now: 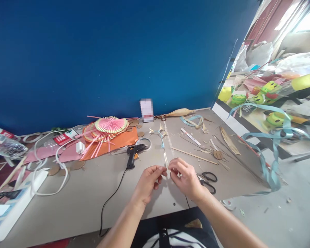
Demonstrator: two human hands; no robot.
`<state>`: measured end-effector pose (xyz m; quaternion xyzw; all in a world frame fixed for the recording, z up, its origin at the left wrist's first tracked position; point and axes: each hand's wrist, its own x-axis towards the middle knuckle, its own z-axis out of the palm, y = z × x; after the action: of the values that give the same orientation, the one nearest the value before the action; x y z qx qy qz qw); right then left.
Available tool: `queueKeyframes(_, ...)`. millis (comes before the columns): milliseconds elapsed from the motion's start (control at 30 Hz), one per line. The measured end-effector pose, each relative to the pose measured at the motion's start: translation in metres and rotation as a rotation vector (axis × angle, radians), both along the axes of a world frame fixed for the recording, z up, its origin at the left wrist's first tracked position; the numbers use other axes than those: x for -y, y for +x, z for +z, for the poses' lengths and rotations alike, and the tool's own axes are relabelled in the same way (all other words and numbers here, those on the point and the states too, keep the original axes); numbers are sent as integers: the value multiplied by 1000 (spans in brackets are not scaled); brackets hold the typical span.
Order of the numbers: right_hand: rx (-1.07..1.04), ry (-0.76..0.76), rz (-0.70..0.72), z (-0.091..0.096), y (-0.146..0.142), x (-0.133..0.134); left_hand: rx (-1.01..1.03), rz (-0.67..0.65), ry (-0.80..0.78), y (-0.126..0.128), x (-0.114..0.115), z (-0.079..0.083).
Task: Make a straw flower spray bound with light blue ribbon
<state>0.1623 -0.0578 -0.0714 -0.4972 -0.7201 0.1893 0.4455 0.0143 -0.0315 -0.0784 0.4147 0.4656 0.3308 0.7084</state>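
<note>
My left hand (151, 179) and my right hand (184, 175) are close together near the front of the table, fingertips pinched and almost meeting. Something thin and pale seems to be at their tips, too small to make out. Just beyond them, a narrow whitish strip (165, 159) runs toward a small light blue and cream ribbon piece (161, 135). Black-handled scissors (209, 182) lie beside my right hand, partly hidden by it. A black glue gun (133, 154) rests to the left of my hands, its cord trailing to the front edge.
Pink and green paper fans (111, 124) lie on orange sheet material at the left. A white power strip (18, 210) and looped white cable (64, 172) are nearer. At right are a wooden stick (195, 156), dried stems, a round wooden disc (218, 154) and hanging blue ribbon (275, 165).
</note>
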Motion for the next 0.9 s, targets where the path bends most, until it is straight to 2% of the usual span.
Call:
queueKeyframes(100,113,32,28,-8,0,5,69,28,-58,3,-3,2)
queueKeyframes(233,199,33,27,-18,7,9,45,-1,-89,4,-5,1)
queueKeyframes(367,253,41,59,-20,11,11,54,-71,-112,5,-3,-3)
queueKeyframes(433,234,30,70,-18,9,11,66,-62,-110,6,-4,-4)
queueKeyframes(500,120,-41,-2,-16,6,9,65,-16,-80,6,-5,-4)
queueKeyframes(600,-183,-349,-110,-12,0,6,36,56,-14,5,-6,-4)
queueKeyframes(667,-326,-560,-58,-10,-3,3,7,71,25,5,-7,-3)
queueKeyframes(700,-356,-620,-20,-9,-5,2,-7,70,42,5,-6,-3)
queueKeyframes(900,-400,-615,-5,-9,-13,1,-76,96,155,8,-2,-8)
